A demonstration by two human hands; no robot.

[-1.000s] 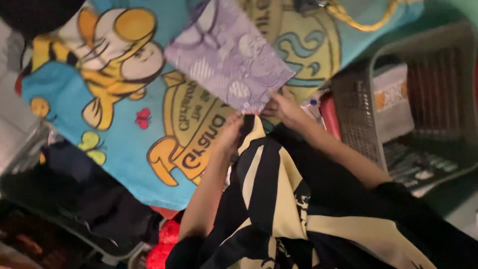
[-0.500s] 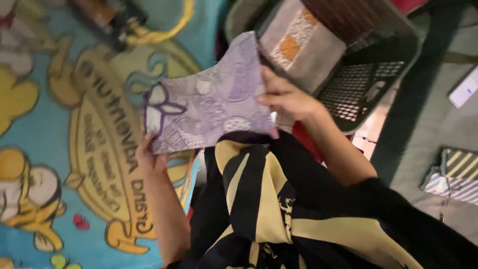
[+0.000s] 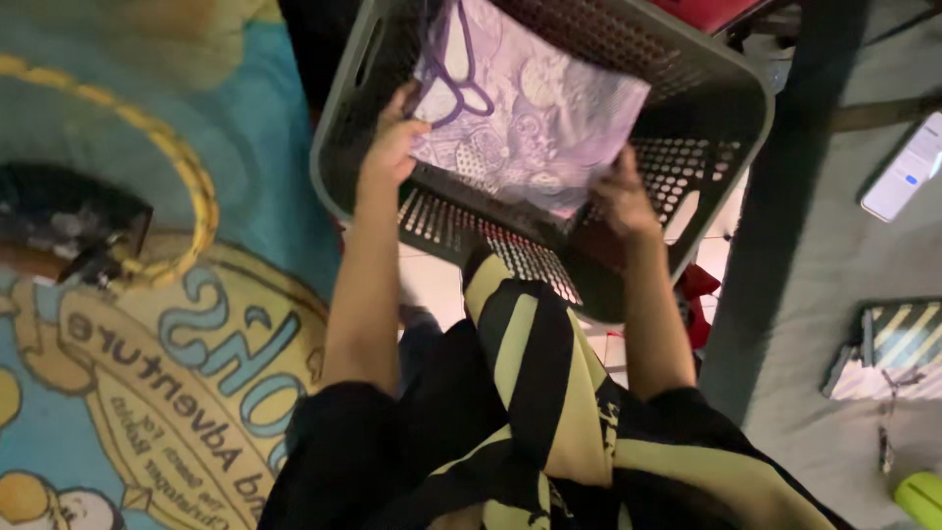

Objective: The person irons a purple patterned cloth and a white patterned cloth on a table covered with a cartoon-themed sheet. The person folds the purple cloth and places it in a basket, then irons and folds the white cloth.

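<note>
A folded purple patterned cloth (image 3: pixel 525 113) lies inside a grey perforated plastic basket (image 3: pixel 726 118) at the top of the head view. My left hand (image 3: pixel 392 142) grips the cloth's left edge over the basket's near-left side. My right hand (image 3: pixel 620 191) holds the cloth's lower right corner near the basket's front wall. Both forearms reach forward from my black and pale yellow striped garment (image 3: pixel 520 393).
A blue and yellow cartoon blanket (image 3: pixel 186 324) covers the left side, with a dark object (image 3: pixel 69 221) and a yellow cord (image 3: pixel 182 186) on it. A phone (image 3: pixel 908 167) and a striped pouch (image 3: pixel 898 348) lie on the grey surface at right. A green object (image 3: pixel 922 496) is at the corner.
Both hands have carried the purple cloth from above the blanket over to the right and down into the grey basket. The camera view swung with it.
</note>
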